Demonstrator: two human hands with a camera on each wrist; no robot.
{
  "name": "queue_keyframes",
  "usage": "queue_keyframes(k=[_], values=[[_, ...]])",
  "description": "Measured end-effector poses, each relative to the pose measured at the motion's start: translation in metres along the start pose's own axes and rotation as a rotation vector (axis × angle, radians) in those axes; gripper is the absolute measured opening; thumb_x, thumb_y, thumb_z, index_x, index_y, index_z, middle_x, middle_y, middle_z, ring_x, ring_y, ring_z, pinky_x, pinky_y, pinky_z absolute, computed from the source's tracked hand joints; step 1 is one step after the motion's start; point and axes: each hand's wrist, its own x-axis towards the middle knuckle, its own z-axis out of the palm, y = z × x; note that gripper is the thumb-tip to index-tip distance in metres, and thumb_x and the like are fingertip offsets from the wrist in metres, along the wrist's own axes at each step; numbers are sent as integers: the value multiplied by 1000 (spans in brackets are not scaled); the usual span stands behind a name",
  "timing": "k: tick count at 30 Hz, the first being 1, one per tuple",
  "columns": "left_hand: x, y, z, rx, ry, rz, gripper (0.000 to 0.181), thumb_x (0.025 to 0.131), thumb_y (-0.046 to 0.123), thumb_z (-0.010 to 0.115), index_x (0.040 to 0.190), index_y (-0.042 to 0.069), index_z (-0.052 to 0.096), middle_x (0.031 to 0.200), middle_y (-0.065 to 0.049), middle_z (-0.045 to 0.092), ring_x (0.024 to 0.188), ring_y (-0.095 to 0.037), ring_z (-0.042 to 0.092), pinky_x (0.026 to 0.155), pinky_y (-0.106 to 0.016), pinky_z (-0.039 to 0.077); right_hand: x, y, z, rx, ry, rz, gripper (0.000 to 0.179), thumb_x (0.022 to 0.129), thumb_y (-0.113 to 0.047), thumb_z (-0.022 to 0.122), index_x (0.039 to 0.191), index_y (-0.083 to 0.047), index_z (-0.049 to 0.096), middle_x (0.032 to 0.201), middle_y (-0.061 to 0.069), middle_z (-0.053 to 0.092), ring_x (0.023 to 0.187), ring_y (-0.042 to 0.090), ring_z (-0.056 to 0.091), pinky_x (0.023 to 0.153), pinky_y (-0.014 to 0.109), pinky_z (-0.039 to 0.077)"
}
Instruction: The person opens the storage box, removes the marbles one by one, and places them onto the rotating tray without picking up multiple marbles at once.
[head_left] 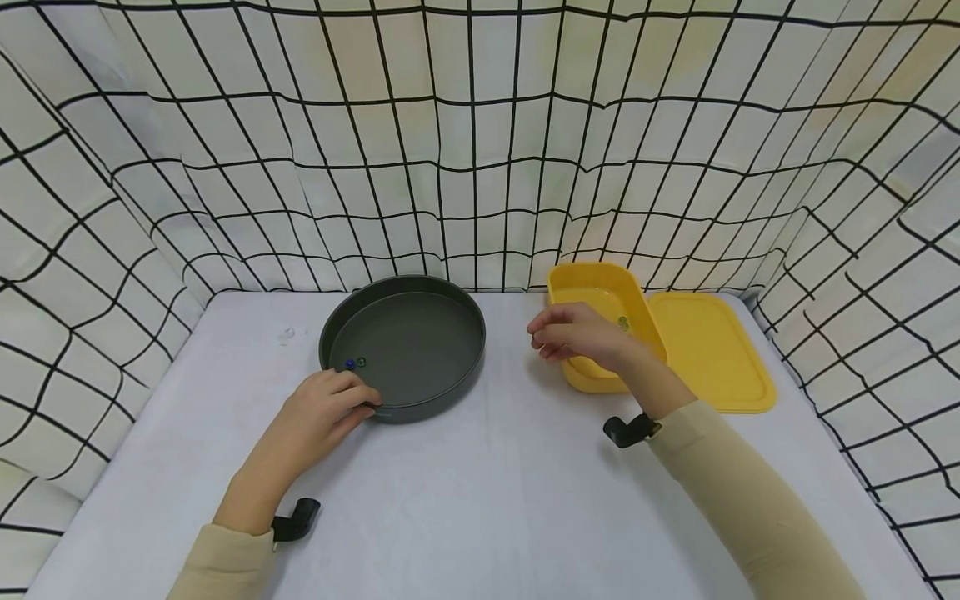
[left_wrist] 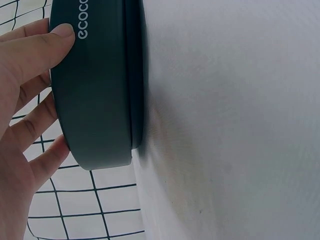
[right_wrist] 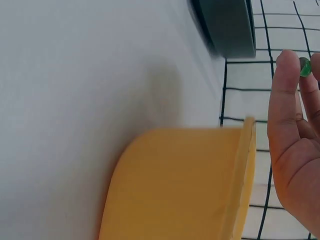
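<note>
A round dark grey pan stands on the white table, with a blue marble and a green marble at its near left inside. My left hand grips the near left rim, thumb on the outer wall and fingers over the edge, as the left wrist view shows. My right hand is raised over the left side of a yellow box. Between its thumb and fingertip it pinches a green marble, seen in the right wrist view. Greenish marbles lie inside the box, partly hidden by the hand.
A flat yellow lid lies to the right of the box. Black grid netting over pale sheets encloses the table at the back and both sides. White tabletop lies between the pan and the box.
</note>
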Motion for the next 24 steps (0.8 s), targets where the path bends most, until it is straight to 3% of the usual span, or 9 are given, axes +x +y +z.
queue_keyframes(k=[6, 13, 24], values=[[0, -1, 0, 1, -6, 0, 26, 75, 6, 85, 94, 20, 73, 90, 8, 65, 78, -12, 57, 74, -35, 46, 15, -6, 23, 5, -32, -9, 19, 98, -15, 62, 113, -5, 65, 113, 23, 65, 95, 37, 65, 81, 34, 59], [-1, -1, 1, -2, -5, 5, 26, 75, 6, 85, 94, 20, 73, 90, 9, 65, 78, -11, 56, 73, -35, 45, 27, -16, 48, 14, -82, -30, 27, 97, -14, 61, 119, 2, 63, 112, 27, 64, 86, 29, 66, 79, 34, 60], [-1, -1, 1, -10, -4, 6, 25, 76, 7, 85, 94, 19, 73, 90, 8, 65, 78, -12, 57, 74, -35, 45, 41, -24, 82, 1, -124, -95, 29, 96, -13, 62, 120, 4, 62, 95, 12, 67, 77, 19, 64, 74, 32, 60]])
